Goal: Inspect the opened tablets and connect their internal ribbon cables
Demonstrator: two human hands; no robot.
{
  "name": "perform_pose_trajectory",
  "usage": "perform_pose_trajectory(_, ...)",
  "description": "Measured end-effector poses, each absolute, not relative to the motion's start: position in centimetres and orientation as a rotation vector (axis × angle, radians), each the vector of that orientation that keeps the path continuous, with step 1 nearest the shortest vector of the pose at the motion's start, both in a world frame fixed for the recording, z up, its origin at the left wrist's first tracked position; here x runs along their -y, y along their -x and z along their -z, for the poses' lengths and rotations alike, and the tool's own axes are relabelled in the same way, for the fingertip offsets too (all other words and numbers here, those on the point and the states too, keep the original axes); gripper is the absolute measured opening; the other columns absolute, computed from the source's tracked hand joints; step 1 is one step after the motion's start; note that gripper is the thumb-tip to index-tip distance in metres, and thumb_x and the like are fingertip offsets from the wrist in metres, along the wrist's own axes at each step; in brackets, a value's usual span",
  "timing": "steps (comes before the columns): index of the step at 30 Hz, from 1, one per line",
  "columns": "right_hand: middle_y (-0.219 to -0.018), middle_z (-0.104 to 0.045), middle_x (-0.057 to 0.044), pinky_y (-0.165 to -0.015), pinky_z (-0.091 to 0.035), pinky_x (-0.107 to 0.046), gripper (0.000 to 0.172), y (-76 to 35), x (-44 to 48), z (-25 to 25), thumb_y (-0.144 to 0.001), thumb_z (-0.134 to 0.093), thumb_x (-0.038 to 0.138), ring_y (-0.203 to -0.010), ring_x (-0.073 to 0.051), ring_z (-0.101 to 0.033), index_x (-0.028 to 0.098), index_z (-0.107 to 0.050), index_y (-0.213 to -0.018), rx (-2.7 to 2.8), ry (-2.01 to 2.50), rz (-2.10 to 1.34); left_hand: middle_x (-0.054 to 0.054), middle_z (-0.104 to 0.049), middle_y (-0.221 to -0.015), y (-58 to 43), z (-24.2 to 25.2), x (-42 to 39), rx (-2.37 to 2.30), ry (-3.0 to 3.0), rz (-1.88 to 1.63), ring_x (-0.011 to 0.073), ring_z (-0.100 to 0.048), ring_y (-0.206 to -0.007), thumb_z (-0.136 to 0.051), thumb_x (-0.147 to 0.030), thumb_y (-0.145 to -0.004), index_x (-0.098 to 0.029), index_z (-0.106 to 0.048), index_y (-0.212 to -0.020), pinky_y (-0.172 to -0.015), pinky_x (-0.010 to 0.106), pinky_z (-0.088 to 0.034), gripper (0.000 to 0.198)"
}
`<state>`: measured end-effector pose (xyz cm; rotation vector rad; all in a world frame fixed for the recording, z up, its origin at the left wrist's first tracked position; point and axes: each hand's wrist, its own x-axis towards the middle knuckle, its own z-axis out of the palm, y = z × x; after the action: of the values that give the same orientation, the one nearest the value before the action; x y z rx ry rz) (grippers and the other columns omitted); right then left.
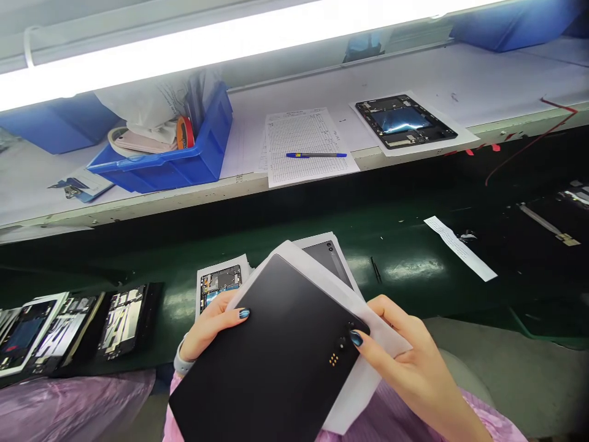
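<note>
Both my hands hold a black tablet (271, 350) by its side edges, its back facing up, with a small camera and gold contact pins near one edge. My left hand (215, 326) grips the far left edge, and a grey band sits on its wrist. My right hand (405, 362) grips the right edge, along with a white protective sheet (380, 334) lying under the tablet. Just beyond the hands, a grey tablet (329, 258) lies on white paper, partly hidden. An opened tablet chassis (219, 281) rests on paper beside it.
Several opened tablet frames (120, 322) lie on the green workbench (405, 270) at left. Tweezers (376, 270) and a white paper strip (460, 248) lie at right. On the shelf behind stand a blue bin (165, 156), a printed form (306, 147) with a pen, and a tablet chassis (402, 121).
</note>
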<state>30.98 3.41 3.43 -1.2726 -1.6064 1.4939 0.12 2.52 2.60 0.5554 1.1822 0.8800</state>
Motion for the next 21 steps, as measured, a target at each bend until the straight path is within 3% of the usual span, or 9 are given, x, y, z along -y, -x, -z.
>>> perform_pose_trajectory(2, -0.074, -0.049, 0.001, -0.044, -0.036, -0.022, 0.025, -30.8, -3.4, -3.2, -0.098, -0.061, 0.047, -0.061, -0.017, -0.046, 0.025, -0.057, -0.087, 1.642, 1.345, -1.424, 0.005, -0.071, -0.077, -0.1, -2.6, -2.6, -1.186, -0.557, -0.873, 0.0155, -0.063, -0.062, -0.083, -0.039, -0.070, -0.015, -0.074, -0.092, -0.057, 0.023, -0.048, 0.033)
perform_pose_trajectory(4, -0.069, -0.039, 0.003, -0.038, -0.026, -0.022, 0.028, -30.5, -3.5, -2.9, -0.097, -0.062, 0.045, -0.055, -0.015, -0.035, 0.025, -0.050, -0.082, 1.699, 1.398, -1.317, 0.005, -0.070, -0.075, -0.1, -2.6, -2.6, -1.184, -0.552, -0.866, 0.0146, -0.062, -0.060, -0.084, -0.039, -0.070, -0.015, -0.074, -0.092, -0.057, 0.023, -0.048, 0.034)
perform_pose_trajectory(7, -0.062, -0.027, 0.006, -0.041, -0.018, -0.025, 0.035, -30.3, -3.8, -2.6, -0.101, -0.054, 0.037, -0.050, -0.012, -0.023, 0.023, -0.038, -0.073, 1.750, 1.336, -1.195, 0.004, -0.068, -0.071, -0.3, -2.7, -2.8, -1.172, -0.540, -0.852, 0.0141, -0.062, -0.059, -0.085, -0.039, -0.068, -0.014, -0.074, -0.088, -0.056, 0.022, -0.047, 0.033)
perform_pose_trajectory(10, -0.059, -0.029, 0.006, -0.046, -0.021, -0.027, 0.038, -30.1, -4.2, -2.7, -0.104, -0.049, 0.031, -0.048, -0.011, -0.026, 0.022, -0.036, -0.070, 1.751, 1.258, -1.102, 0.003, -0.068, -0.070, -0.4, -3.0, -2.9, -1.169, -0.529, -0.843, 0.0131, -0.061, -0.058, -0.086, -0.038, -0.067, -0.015, -0.073, -0.084, -0.055, 0.020, -0.045, 0.032)
perform_pose_trajectory(17, -0.058, -0.030, 0.007, -0.041, -0.017, -0.026, 0.036, -30.2, -3.8, -2.6, -0.107, -0.049, 0.038, -0.045, -0.011, -0.025, 0.023, -0.047, -0.074, 1.614, 1.248, -1.247, 0.005, -0.068, -0.072, -0.1, -2.7, -2.7, -1.152, -0.566, -0.838, 0.0160, -0.061, -0.061, -0.083, -0.040, -0.070, -0.014, -0.073, -0.090, -0.056, 0.024, -0.047, 0.034)
perform_pose_trajectory(21, -0.063, -0.047, 0.005, -0.039, -0.025, -0.024, 0.030, -30.5, -3.9, -2.6, -0.104, -0.055, 0.045, -0.047, -0.012, -0.037, 0.024, -0.057, -0.082, 1.631, 1.274, -1.324, 0.004, -0.068, -0.072, 0.4, -1.6, -2.9, -1.119, -0.583, -0.839, 0.0139, -0.059, -0.056, -0.082, -0.040, -0.073, -0.014, -0.072, -0.088, -0.052, 0.022, -0.043, 0.032)
